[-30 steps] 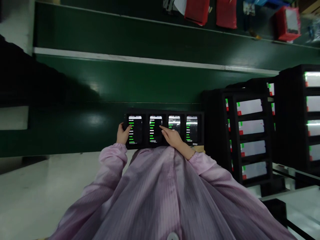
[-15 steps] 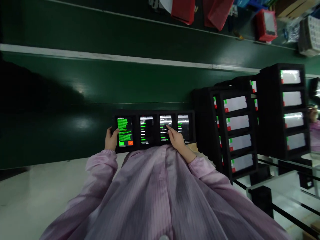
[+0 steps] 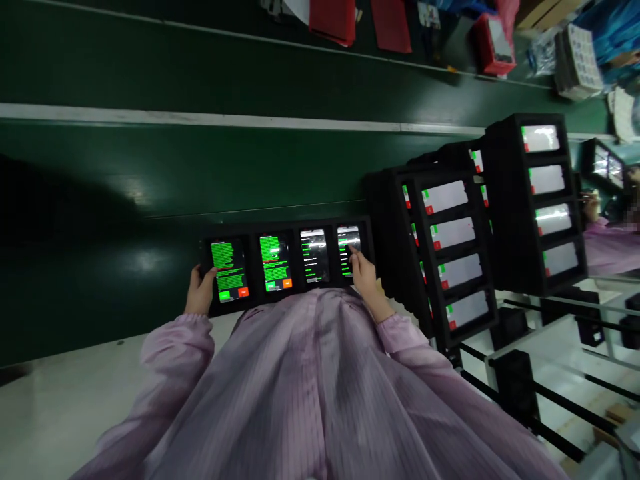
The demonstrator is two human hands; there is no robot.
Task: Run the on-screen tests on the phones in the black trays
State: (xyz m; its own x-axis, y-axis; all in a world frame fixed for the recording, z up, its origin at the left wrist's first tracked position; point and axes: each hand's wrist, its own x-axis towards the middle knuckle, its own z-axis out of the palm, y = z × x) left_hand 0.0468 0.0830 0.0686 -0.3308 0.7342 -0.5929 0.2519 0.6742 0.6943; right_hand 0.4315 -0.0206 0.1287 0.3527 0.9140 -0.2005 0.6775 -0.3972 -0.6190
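Note:
A long black tray (image 3: 253, 267) at the table's front edge holds several phones side by side. My left hand (image 3: 201, 289) grips the tray's left end, thumb on top near the leftmost phone (image 3: 229, 270). That phone and the second phone (image 3: 275, 261) show green text with a green and a red button. The third phone (image 3: 314, 256) shows a list in white and green. My right hand (image 3: 365, 272) has its index finger on the screen of the rightmost phone (image 3: 345, 252), the other fingers curled in; it holds nothing.
Black trays (image 3: 410, 247) of lit phones stand stacked at the right, with another stack (image 3: 510, 207) behind. Red sleeves (image 3: 333, 20), a red box (image 3: 495, 45) and papers lie along the back. A person's sleeve (image 3: 613, 247) shows at the far right.
My right hand has moved from the third phone to the rightmost one. The second phone's list has become green text with two buttons. The whole view has shifted, and my left hand still grips the tray.

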